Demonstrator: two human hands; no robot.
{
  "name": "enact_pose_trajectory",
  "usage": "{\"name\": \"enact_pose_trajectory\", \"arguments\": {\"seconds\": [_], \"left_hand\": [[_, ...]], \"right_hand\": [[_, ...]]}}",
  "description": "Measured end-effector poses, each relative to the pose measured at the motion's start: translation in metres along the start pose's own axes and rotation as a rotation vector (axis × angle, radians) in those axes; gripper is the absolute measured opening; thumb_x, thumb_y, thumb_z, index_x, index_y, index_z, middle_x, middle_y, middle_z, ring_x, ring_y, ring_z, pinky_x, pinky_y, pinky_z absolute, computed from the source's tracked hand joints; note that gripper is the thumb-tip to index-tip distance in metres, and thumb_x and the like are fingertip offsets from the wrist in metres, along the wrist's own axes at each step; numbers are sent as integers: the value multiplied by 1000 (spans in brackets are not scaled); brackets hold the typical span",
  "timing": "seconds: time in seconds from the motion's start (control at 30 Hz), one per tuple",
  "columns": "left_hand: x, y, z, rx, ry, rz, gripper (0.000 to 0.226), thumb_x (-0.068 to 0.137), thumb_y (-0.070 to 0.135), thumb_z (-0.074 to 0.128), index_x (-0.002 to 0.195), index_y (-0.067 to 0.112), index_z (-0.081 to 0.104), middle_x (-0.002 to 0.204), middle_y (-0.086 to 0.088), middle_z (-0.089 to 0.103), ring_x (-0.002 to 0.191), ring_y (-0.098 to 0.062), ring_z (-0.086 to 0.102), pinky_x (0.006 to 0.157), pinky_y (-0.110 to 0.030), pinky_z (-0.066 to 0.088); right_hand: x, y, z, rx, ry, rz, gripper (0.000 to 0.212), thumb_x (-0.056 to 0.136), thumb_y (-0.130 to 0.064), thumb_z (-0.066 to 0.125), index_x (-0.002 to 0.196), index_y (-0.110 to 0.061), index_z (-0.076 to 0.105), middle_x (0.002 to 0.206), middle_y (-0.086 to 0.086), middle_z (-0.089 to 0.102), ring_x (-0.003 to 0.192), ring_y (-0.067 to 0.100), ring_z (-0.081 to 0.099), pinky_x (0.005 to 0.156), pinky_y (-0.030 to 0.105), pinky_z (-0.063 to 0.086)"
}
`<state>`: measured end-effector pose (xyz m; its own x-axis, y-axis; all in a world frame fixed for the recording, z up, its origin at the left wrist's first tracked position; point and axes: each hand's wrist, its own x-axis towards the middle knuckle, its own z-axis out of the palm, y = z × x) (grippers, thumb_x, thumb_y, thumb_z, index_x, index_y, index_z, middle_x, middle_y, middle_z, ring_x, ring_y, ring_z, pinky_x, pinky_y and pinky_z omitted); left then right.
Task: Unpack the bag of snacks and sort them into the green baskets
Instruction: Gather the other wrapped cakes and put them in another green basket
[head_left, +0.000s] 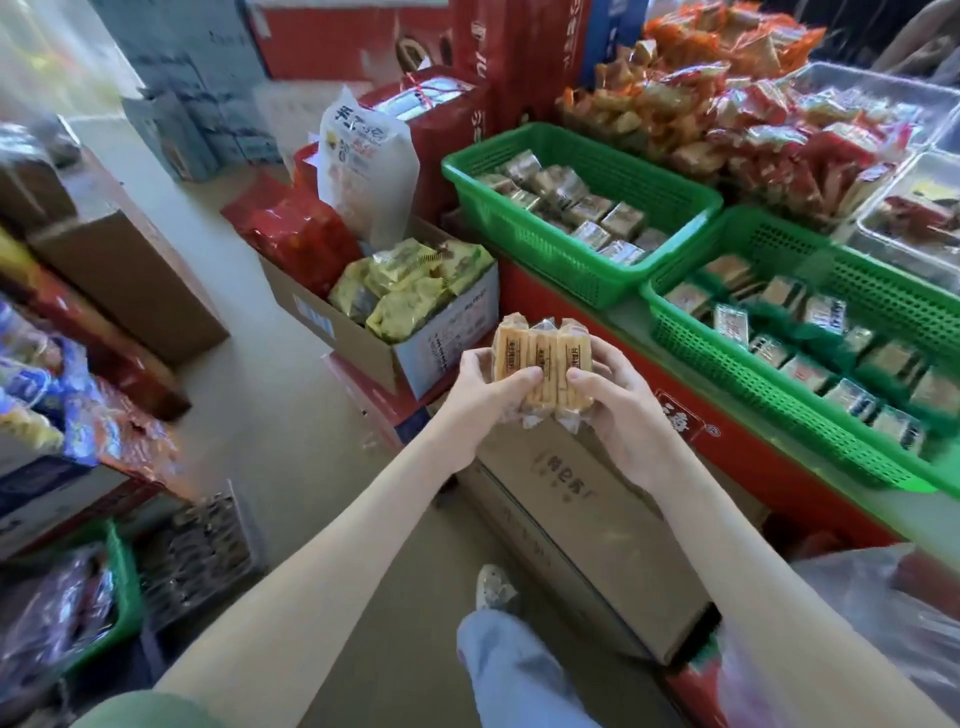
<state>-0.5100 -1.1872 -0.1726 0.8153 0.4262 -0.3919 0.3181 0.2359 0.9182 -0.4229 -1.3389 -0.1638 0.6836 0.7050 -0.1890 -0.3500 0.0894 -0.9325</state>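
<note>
both hands hold a stack of three tan snack cakes in clear wrappers (543, 358) between them: the left hand (485, 400) curls round its left side, the right hand (623, 410) round its right, thumbs across the front. the stack hangs above a brown cardboard box (582, 519) on the floor, just beside the red-fronted desk (753, 452). on the desk sit two green plastic mesh baskets, the farther one (545, 249) and the nearer one (753, 379), each part filled with wrapped snacks.

Snack shop: stocked green baskets (530, 244), cartons (587, 519)
</note>
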Motion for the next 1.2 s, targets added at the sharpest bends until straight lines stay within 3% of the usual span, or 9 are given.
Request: {"name": "enact_pose_trajectory", "arguments": {"seconds": [0.2, 0.37, 0.5, 0.6, 0.73, 0.9, 0.97, 1.07, 1.2], "left_hand": [[130, 69, -54, 85, 33, 7, 57, 83, 29, 75, 125, 17, 38, 116, -6, 62, 103, -18, 65, 86, -32, 55], [217, 118, -97, 133, 111, 59, 54, 85, 23, 74, 124, 16, 37, 110, -3, 63, 95, -12, 64, 73, -21, 53], [289, 152, -119, 183, 142, 91, 72, 68, 46, 79, 120, 22, 36, 111, -4, 63, 99, -22, 66, 82, -42, 55], [336, 169, -125, 262, 125, 126, 67, 73, 44, 77, 121, 21, 36, 107, 1, 59, 101, -20, 63, 91, -43, 52], [383, 183, -122, 338, 31, 128, 69, 80, 38, 75, 130, 17, 32, 112, -1, 60, 99, -15, 61, 88, -30, 45], [418, 189, -105, 459, -122, 110, 70, 85, 38, 71, 135, 18, 27, 114, -3, 60, 97, -14, 61, 78, -27, 45], [427, 190, -94, 510, -177, 111, 71, 86, 37, 70, 137, 17, 25, 104, 2, 61, 87, -9, 61, 65, -20, 43], [434, 192, -74, 611, -293, 134, 69, 86, 36, 70, 134, 18, 25, 93, 9, 58, 79, -4, 59, 60, -18, 44], [443, 191, -62, 738, -485, 144, 70, 84, 36, 72, 134, 20, 27, 105, 6, 62, 87, -8, 63, 73, -27, 54]], "right_hand": [[152, -28, 10, -103, 112, 4, 58, 81, -15, 74, 131, -29, 50, 119, 10, 64, 103, 26, 65, 73, 34, 53], [257, -61, 7, -162, 376, -93, 41, 69, -33, 79, 103, -46, 60, 113, 5, 64, 107, 30, 62, 95, 51, 49], [332, -74, -9, -351, 632, -124, 44, 77, -37, 77, 109, -35, 47, 111, -1, 59, 107, 24, 58, 95, 41, 47], [374, -68, -16, -681, 783, 104, 58, 81, -37, 74, 125, -17, 42, 115, 7, 52, 100, 22, 51, 80, 29, 38], [403, -50, -17, -917, 654, 399, 57, 85, -37, 70, 127, -9, 43, 123, 16, 53, 97, 28, 52, 76, 34, 41], [409, -53, -11, -1105, 680, 393, 56, 96, -34, 55, 145, -17, 34, 137, 13, 47, 105, 27, 54, 90, 40, 47], [410, -57, -10, -984, 732, 253, 54, 97, -45, 47, 145, -23, 36, 137, 7, 45, 102, 20, 52, 91, 37, 45], [416, -63, -2, -358, 593, 206, 75, 80, -70, 57, 142, -35, 35, 138, -1, 51, 119, 21, 54, 104, 47, 42], [422, -57, -10, -193, 651, 172, 56, 90, -36, 64, 139, -30, 38, 128, 3, 59, 109, 22, 63, 94, 47, 51]]}}
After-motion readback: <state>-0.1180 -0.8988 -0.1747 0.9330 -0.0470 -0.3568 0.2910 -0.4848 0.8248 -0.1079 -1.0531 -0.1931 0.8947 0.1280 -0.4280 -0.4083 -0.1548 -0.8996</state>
